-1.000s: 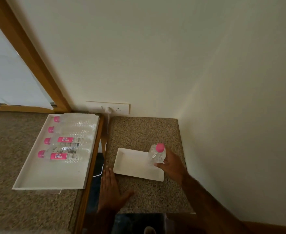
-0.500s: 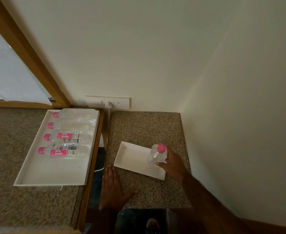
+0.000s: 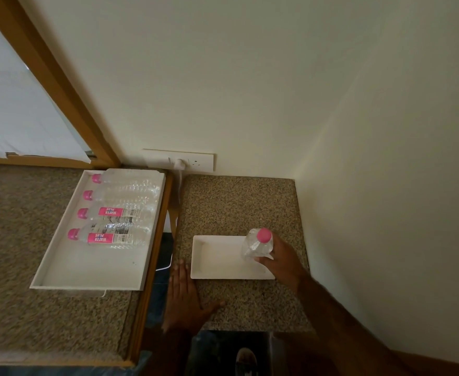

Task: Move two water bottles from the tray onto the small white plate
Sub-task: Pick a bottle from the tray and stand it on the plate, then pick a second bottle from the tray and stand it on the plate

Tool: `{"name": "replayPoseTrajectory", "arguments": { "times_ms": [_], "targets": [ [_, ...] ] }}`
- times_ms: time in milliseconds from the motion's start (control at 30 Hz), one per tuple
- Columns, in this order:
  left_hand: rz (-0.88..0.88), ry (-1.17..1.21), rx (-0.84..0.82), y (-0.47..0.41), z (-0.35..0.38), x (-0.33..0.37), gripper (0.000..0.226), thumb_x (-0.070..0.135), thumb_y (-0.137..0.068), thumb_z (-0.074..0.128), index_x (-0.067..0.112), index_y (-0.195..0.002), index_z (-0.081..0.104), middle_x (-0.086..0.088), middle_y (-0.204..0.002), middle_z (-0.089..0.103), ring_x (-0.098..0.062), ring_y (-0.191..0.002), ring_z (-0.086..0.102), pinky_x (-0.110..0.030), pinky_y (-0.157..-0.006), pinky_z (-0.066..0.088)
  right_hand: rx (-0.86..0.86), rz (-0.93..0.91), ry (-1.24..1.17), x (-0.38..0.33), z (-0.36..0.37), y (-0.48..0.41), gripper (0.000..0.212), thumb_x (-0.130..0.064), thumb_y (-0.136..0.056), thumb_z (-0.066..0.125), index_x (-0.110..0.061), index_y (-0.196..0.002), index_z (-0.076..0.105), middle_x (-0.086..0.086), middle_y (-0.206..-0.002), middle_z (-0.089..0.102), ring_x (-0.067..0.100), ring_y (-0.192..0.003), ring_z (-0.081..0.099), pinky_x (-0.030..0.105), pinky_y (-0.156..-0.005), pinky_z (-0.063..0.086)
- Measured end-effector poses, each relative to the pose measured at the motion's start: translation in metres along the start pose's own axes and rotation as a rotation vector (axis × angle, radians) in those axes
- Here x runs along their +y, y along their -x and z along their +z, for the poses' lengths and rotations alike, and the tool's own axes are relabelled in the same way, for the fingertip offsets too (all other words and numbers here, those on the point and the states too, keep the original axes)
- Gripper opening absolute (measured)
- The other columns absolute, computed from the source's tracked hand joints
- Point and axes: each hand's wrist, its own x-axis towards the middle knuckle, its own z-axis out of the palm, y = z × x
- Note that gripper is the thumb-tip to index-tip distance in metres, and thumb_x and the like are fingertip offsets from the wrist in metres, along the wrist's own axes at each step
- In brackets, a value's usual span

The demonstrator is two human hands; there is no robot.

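Head view: right hand [image 3: 280,260] grips an upright pink-capped water bottle [image 3: 258,246] over the small white plate's [image 3: 217,260] right end, seemingly to stand it; left hand [image 3: 187,297] lies flat on the bench [image 3: 236,207], steadying.

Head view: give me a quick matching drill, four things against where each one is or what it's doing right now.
Things:
1. right hand
2. left hand
3. upright bottle
4. tray

States:
A. holds four bottles lying on their sides
B. flat on the speckled counter beside the plate
C. wrapped around a bottle
D. at the right end of the small white plate

Pairs: 1-C, 2-B, 3-D, 4-A
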Motion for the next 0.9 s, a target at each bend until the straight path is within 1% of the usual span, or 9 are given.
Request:
{"name": "replayPoseTrajectory", "arguments": {
  "times_ms": [100,200,300,400,467,633,667,800,900],
  "targets": [
    [-0.007,-0.021,-0.025,-0.001,-0.002,0.002,0.146,0.107,-0.065,0.037,0.012,-0.157,-0.024,-0.012,-0.167,-0.025,-0.025,-0.155,-0.023,-0.047,-0.127,-0.007,-0.008,0.021,0.007,0.0,0.001,0.001,0.068,-0.019,-0.079,0.083,-0.02,-0.138,0.049,0.003,-0.135,0.062,0.021,-0.125,0.056,0.039,-0.107,0.045],
    [-0.013,-0.006,-0.028,0.002,-0.006,0.004,0.149,0.107,-0.063,0.039,0.01,-0.158,-0.02,-0.013,-0.168,-0.022,-0.025,-0.155,-0.022,-0.047,-0.127,-0.005,-0.027,0.042,0.011,-0.004,-0.001,0.007,0.085,-0.026,-0.072,0.089,-0.021,-0.143,0.044,0.002,-0.139,0.059,0.023,-0.129,0.054,0.045,-0.108,0.045],
    [-0.022,0.007,-0.03,0.005,-0.016,0.004,0.152,0.109,-0.059,0.038,0.01,-0.16,-0.017,-0.013,-0.169,-0.02,-0.024,-0.155,-0.019,-0.046,-0.127,-0.004,-0.037,0.065,-0.004,-0.017,-0.007,0.011,0.114,-0.049,-0.059,0.092,-0.022,-0.152,0.031,0.001,-0.149,0.049,0.023,-0.134,0.048,0.049,-0.109,0.044],
    [-0.044,0.033,0.03,0.016,-0.03,0.002,0.153,0.108,-0.057,0.043,0.011,-0.16,-0.015,-0.007,-0.165,-0.026,-0.022,-0.154,-0.019,-0.045,-0.126,-0.004,0.016,0.022,-0.004,-0.043,-0.016,0.022,0.127,-0.076,-0.05,0.082,-0.028,-0.153,0.026,0.0,-0.157,0.039,0.023,-0.141,0.04,0.048,-0.113,0.039],
    [-0.05,0.021,0.012,0.015,-0.033,0.001,0.154,0.108,-0.057,0.044,0.011,-0.16,-0.016,-0.006,-0.162,-0.028,-0.021,-0.153,-0.019,-0.043,-0.125,-0.005,0.043,-0.014,0.021,-0.057,-0.022,0.018,0.125,-0.079,-0.054,0.078,-0.031,-0.155,0.022,-0.002,-0.163,0.029,0.021,-0.145,0.032,0.048,-0.115,0.034],
    [0.028,-0.09,0.091,0.016,-0.07,0.005,0.148,0.111,-0.056,0.015,0.008,-0.155,-0.021,-0.012,-0.164,-0.027,-0.028,-0.155,-0.018,-0.042,-0.125,-0.006,0.136,-0.225,0.164,-0.114,-0.027,0.024,0.115,-0.076,-0.068,0.072,-0.03,-0.156,0.015,-0.001,-0.166,0.02,0.019,-0.148,0.024,0.042,-0.114,0.031],
    [0.055,-0.092,0.103,0.015,-0.08,0.007,0.147,0.11,-0.058,0.016,0.007,-0.157,-0.019,-0.013,-0.165,-0.024,-0.028,-0.156,-0.016,-0.042,-0.125,-0.005,0.146,-0.275,0.199,-0.126,-0.026,0.025,0.114,-0.075,-0.07,0.071,-0.029,-0.156,0.013,-0.001,-0.166,0.018,0.018,-0.149,0.022,0.041,-0.114,0.03],
    [0.147,-0.073,0.191,0.006,-0.117,0.016,0.137,0.103,-0.071,0.037,0.009,-0.162,-0.005,-0.011,-0.17,-0.014,-0.025,-0.157,-0.011,-0.045,-0.127,0.004,0.164,-0.45,0.329,-0.169,-0.023,0.021,0.11,-0.075,-0.076,0.064,-0.025,-0.157,0.009,0.001,-0.167,0.013,0.016,-0.152,0.013,0.043,-0.118,0.025],
    [0.221,-0.16,0.229,-0.006,-0.154,0.019,0.133,0.101,-0.075,0.034,0.009,-0.162,-0.002,-0.012,-0.17,-0.014,-0.024,-0.157,-0.015,-0.047,-0.128,0.003,0.178,-0.539,0.412,-0.201,-0.017,0.014,0.108,-0.075,-0.08,0.058,-0.02,-0.158,0.008,0.003,-0.167,0.009,0.015,-0.153,0.007,0.039,-0.118,0.02]
  ]
}}
